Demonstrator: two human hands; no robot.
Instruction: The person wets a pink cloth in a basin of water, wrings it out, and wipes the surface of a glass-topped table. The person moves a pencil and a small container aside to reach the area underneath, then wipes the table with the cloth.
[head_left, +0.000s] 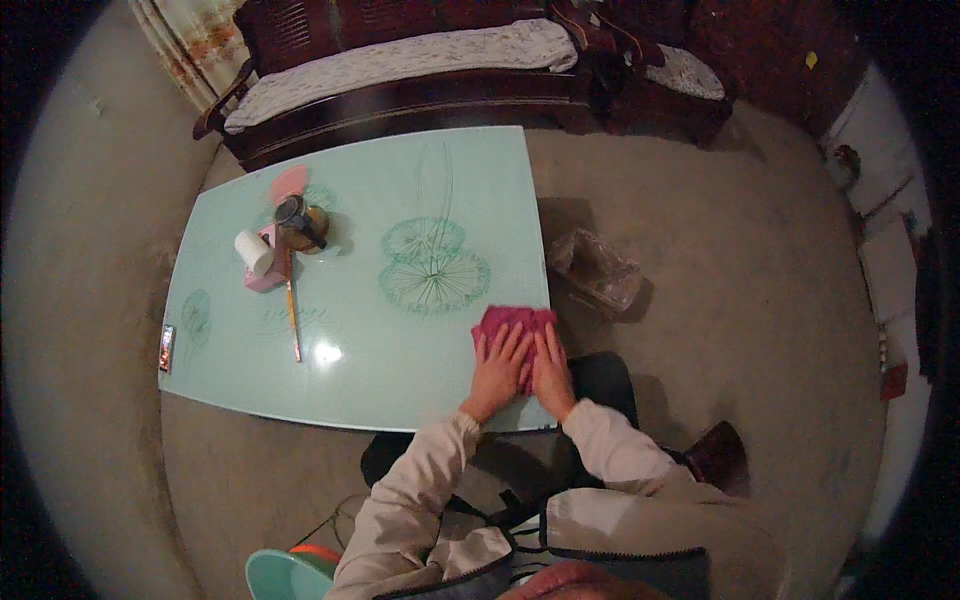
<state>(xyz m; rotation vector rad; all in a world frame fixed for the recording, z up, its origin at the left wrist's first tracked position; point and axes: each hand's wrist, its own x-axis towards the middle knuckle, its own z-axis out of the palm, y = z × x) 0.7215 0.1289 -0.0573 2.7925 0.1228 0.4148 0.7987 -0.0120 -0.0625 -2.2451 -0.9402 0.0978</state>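
Observation:
A magenta cloth (501, 316) lies bunched flat at the right edge of a glass tabletop (360, 360) printed with green dandelion-like patterns. My left hand (498, 369) presses on the cloth with its fingers spread. Close beside it, my right hand (551, 369) rests on the cloth's right part at the table's edge. Neither hand visibly grips the cloth; both lie palm down, and the undersides of the fingers are hidden.
On the table's left half are a glass pot (304, 223), a white roll (254, 253), a pink box (262, 280), a pink fan-like item (289, 182) and a thin orange stick (292, 307). A lined waste basket (600, 270) stands right; a wooden sofa (420, 94) stands behind.

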